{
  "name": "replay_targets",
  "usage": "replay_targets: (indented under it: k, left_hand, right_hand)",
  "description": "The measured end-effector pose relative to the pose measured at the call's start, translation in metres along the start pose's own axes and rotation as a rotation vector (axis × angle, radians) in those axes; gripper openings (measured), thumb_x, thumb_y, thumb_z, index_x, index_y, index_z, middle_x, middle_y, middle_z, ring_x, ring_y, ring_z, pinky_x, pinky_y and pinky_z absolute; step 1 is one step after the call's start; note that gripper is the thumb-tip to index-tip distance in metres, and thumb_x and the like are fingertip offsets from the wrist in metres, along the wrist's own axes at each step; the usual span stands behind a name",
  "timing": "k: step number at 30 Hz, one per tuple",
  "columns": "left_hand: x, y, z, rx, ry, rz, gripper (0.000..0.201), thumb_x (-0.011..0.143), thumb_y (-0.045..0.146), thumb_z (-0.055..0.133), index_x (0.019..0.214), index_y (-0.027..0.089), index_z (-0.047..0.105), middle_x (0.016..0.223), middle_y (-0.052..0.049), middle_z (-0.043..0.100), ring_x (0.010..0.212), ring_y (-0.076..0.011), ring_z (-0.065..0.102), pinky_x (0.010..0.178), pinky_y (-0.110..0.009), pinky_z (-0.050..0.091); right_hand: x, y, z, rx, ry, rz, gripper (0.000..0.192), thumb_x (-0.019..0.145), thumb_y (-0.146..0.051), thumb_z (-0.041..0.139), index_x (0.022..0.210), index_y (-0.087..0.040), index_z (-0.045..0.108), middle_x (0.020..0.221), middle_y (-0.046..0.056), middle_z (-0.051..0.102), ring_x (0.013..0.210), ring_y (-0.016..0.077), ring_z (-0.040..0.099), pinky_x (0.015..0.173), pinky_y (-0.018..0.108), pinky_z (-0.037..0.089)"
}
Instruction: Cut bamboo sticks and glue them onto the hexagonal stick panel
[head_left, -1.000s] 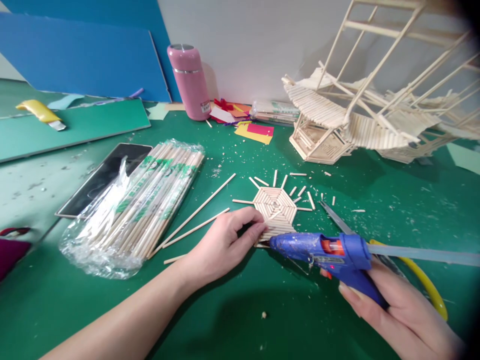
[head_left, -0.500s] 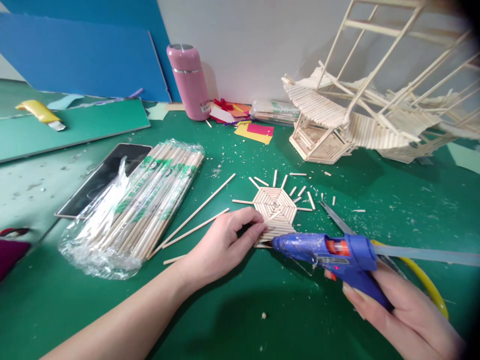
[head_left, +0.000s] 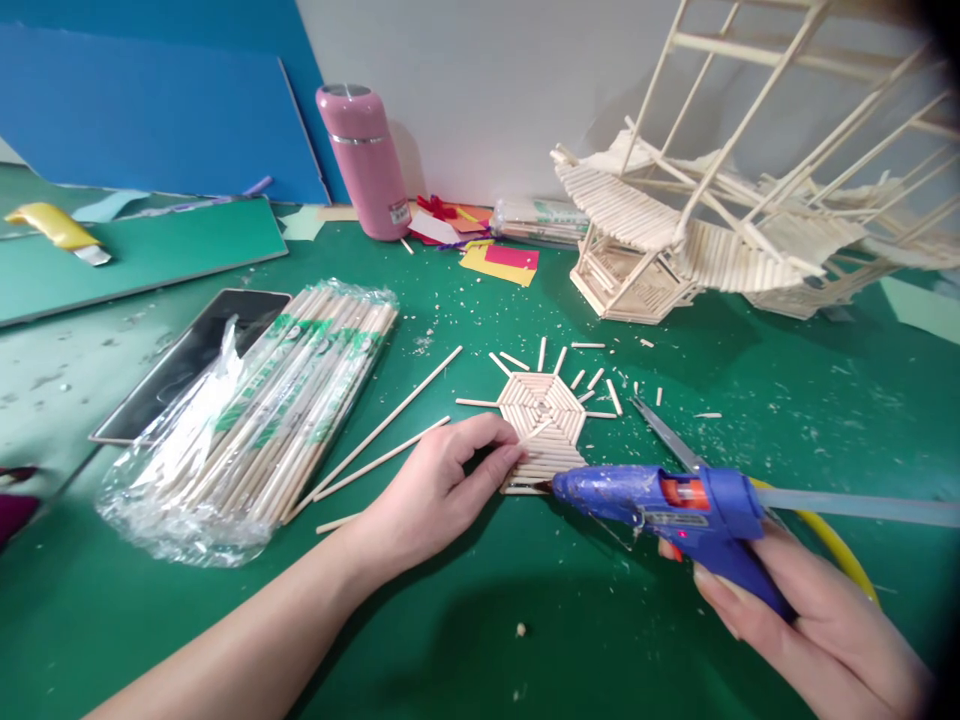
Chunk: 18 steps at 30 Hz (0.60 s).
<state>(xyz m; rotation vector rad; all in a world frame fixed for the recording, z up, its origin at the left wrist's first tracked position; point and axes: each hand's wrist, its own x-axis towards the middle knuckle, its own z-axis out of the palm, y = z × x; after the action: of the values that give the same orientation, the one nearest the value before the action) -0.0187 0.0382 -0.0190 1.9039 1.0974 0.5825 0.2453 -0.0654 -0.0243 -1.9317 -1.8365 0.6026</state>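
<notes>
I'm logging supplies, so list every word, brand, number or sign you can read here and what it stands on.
No text is readable.
Pink flask: sticker, too small.
Bag of sticks: green print, blurred.
Blue glue gun: side label, too blurred.
Rear packet: greenish marks, too small.

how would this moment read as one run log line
left hand: pinching short stick | right hand: holding blue glue gun, nozzle at stick panel edge | partly behind gun: scissors | further back: pink bottle
</notes>
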Motion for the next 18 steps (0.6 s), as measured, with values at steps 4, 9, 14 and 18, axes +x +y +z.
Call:
replay_targets:
  k: [4, 9, 14, 18]
  left_hand:
    - [0.0, -0.001, 0.0, -0.002, 0.003, -0.002, 0.021, 0.089, 0.028, 0.04, 0.088, 0.018, 0.058, 0.082, -0.002, 0.064, 0.075, -0.0132, 0.058, 0.068, -0.022, 0.044]
    - [0.001, -0.002, 0.001, 0.005, 0.004, -0.011, 0.021, 0.089, 0.03, 0.04, 0.087, 0.018, 0.058, 0.082, -0.002, 0.064, 0.074, -0.0132, 0.058, 0.067, -0.022, 0.045]
    - [0.001, -0.003, 0.001, 0.019, 0.005, -0.021, 0.021, 0.088, 0.031, 0.041, 0.087, 0.018, 0.058, 0.082, -0.002, 0.065, 0.074, -0.0135, 0.059, 0.068, -0.022, 0.045]
    - [0.001, -0.003, 0.001, 0.018, 0.007, -0.024, 0.021, 0.088, 0.031, 0.041, 0.088, 0.018, 0.058, 0.083, -0.003, 0.066, 0.074, -0.0139, 0.059, 0.068, -0.022, 0.046]
  right_hand:
    - [0.0, 0.0, -0.005, -0.001, -0.031, 0.059, 0.035, 0.076, -0.05, 0.051, 0.097, -0.026, 0.063, 0.082, 0.002, 0.066, 0.073, 0.0203, 0.065, 0.056, 0.021, 0.055]
    - [-0.002, 0.004, -0.008, 0.065, -0.069, 0.019, 0.034, 0.077, -0.047, 0.05, 0.101, -0.026, 0.06, 0.072, 0.003, 0.065, 0.061, 0.0182, 0.063, 0.05, 0.021, 0.054]
    - [-0.006, 0.006, -0.008, 0.095, -0.061, 0.065, 0.031, 0.079, -0.046, 0.05, 0.101, -0.025, 0.058, 0.074, 0.002, 0.064, 0.057, 0.0156, 0.061, 0.048, 0.02, 0.053]
    - [-0.007, 0.012, -0.01, 0.114, -0.065, 0.084, 0.031, 0.078, -0.045, 0.051, 0.099, -0.024, 0.06, 0.081, 0.004, 0.066, 0.062, 0.0167, 0.063, 0.05, 0.021, 0.054]
